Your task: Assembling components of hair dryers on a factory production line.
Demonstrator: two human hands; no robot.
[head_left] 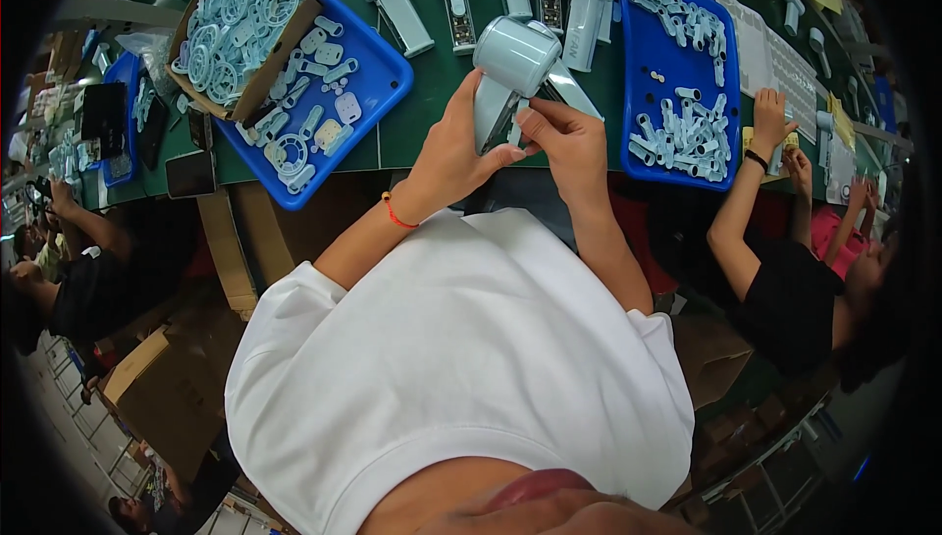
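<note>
A glossy light-blue handheld fan [517, 56] is held up over the table's front edge, round head away from me. My left hand [449, 150] is closed around the left side of its handle, with the thumb reaching across the lower end. Thumb and fingers of my right hand [573, 150] pinch a small light-blue piece [517, 121] against the handle; the fingers partly cover it, so its exact kind cannot be made out. Similar fans lie beyond my hands, among them one at the left [402, 15], one with an exposed handle [458, 15] and one at the right [586, 15].
At the right, a blue tray [633, 59] carries many small elongated light-blue parts. On the left another blue tray [378, 93] bears loose parts and a cardboard box [263, 91] of ring-shaped pieces. A dark phone-like slab [190, 174] lies beside it. Co-workers sit on both sides.
</note>
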